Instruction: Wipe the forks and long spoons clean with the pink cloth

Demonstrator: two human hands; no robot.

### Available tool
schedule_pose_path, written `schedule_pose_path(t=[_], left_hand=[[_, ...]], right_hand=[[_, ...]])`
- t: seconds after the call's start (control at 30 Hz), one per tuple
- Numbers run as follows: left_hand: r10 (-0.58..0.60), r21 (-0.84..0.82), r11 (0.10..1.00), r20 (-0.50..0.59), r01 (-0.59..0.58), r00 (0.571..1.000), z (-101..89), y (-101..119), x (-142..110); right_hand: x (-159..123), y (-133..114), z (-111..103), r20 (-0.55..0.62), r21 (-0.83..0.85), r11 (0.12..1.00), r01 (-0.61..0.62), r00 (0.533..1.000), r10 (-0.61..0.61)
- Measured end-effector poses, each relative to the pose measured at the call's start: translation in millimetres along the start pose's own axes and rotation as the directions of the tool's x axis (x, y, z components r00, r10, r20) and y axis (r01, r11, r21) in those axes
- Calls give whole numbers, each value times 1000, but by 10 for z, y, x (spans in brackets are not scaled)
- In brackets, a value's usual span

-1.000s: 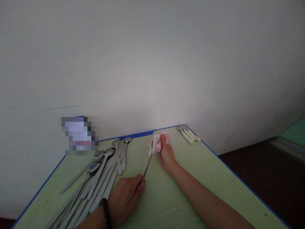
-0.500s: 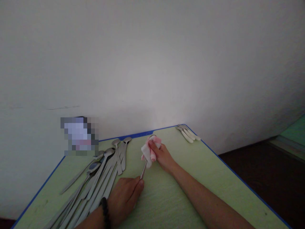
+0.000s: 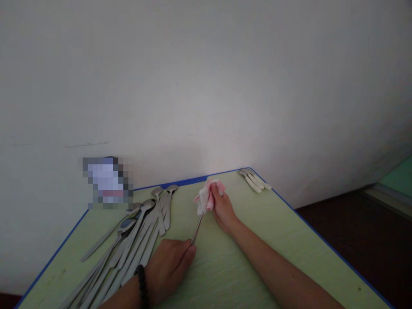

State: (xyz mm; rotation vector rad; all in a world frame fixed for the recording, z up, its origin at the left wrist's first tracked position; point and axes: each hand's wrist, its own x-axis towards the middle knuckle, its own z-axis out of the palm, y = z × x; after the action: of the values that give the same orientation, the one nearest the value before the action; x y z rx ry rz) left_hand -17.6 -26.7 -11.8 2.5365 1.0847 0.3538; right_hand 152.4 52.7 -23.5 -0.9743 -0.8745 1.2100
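My left hand (image 3: 174,262), with a dark bead bracelet at the wrist, is closed round the handle of a metal spoon (image 3: 197,230). The spoon points away from me, and its bowl is hidden in a pink and white cloth (image 3: 203,198). My right hand (image 3: 224,209) pinches this cloth around the spoon's far end, thumb on top. Left of my hands lies a loose pile of metal spoons (image 3: 146,206) and other long-handled cutlery (image 3: 141,244), partly covered by my left forearm.
Several forks with white handles (image 3: 252,182) lie at the table's far right corner. A blurred-out phone-like object (image 3: 106,178) leans by the wall at the far left. The pale green table (image 3: 273,219) has a blue edge and meets a plain wall (image 3: 206,86).
My right hand and the cloth have shifted slightly right and away, showing more of the spoon's handle. My left hand has stayed nearly still. The cutlery on the table is unchanged.
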Motion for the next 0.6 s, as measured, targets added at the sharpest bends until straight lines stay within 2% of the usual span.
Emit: schedule_pose_path(t=[0.13,0.37,0.5,0.6], left_hand=[[4,15,1000,-20,-3,1000,9,0,-2],[11,-3,1000,44,-11,999,-1,28,34],[36,35,999,54,-38,998,35,8,28],[45,35,998,42,-47,998,56,-9,27]], right_hand=[[-23,-15,-4,114,11,999,-31,993,29],[-60,-31,-34,235,-192,981,-33,969,79],[-54,-16,-44,263,-281,960,-17,960,94],[-49,-6,-42,252,-288,957,-17,963,93]])
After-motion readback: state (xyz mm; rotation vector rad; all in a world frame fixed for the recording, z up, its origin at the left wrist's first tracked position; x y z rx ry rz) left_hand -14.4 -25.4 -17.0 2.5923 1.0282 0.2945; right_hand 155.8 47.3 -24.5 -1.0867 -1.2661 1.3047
